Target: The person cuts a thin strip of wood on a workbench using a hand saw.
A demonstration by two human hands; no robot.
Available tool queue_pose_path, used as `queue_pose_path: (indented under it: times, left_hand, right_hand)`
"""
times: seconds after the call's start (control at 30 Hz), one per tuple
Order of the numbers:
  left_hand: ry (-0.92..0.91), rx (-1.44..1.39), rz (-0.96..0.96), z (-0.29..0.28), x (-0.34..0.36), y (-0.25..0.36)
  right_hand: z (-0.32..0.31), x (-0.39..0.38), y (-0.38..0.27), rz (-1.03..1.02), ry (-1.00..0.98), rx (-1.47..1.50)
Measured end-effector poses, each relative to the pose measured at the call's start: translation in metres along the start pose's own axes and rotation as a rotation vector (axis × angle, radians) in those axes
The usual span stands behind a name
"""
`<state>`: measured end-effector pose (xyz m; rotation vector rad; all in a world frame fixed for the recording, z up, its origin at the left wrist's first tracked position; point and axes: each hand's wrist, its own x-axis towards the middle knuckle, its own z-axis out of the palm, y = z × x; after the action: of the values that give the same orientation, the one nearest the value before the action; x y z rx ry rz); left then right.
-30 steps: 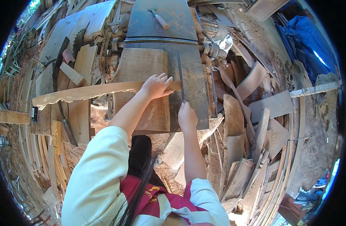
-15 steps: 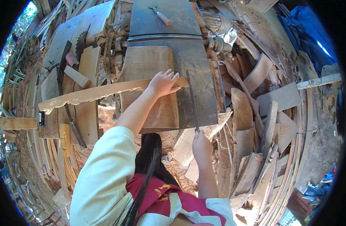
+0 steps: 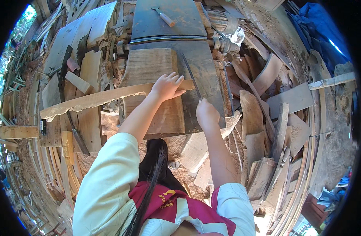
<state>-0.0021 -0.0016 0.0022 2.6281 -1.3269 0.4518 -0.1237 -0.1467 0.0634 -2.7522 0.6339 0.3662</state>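
My left hand presses down on a long, slightly curved wooden strip with a rough edge, its fingers wrapped over the strip close to the right end. Beneath lies a thick wooden board on the dark metal machine table. My right hand is closed around the near end of what looks like a handsaw, its thin dark blade seen edge-on. The blade runs across the strip's right end, apparently touching it. My fist hides the handle.
A wooden-handled tool lies on the machine's far plate. To the left, boards hold a dark-handled tool, a toothed round blade and a small wood block. Wood offcuts pile up at right; a blue tarp hangs beyond.
My right hand has pushed the handsaw forward, away from me, so its tip reaches farther over the machine table. My left hand and the strip stay nearly in place.
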Motion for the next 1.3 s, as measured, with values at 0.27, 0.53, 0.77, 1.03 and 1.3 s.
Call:
queue_pose_path:
  times: [0.27, 0.53, 0.77, 1.03, 1.3]
  left_hand:
    - [0.009, 0.0, -0.004, -0.004, -0.001, -0.001]
    - [-0.079, -0.071, -0.069, -0.006, 0.003, 0.007]
    - [-0.113, -0.052, -0.084, -0.007, 0.001, 0.001]
    - [0.033, -0.009, -0.001, 0.002, -0.004, -0.001]
    - [0.006, -0.034, -0.017, 0.001, -0.002, -0.001]
  right_hand:
    - [0.027, 0.014, -0.001, -0.026, 0.05, 0.071]
    - [0.042, -0.015, 0.011, 0.039, 0.048, 0.124]
    - [0.054, -0.107, 0.06, 0.041, -0.023, 0.088]
    - [0.032, -0.038, 0.021, -0.022, 0.062, 0.055]
    - [0.04, 0.042, -0.012, -0.031, 0.124, 0.136]
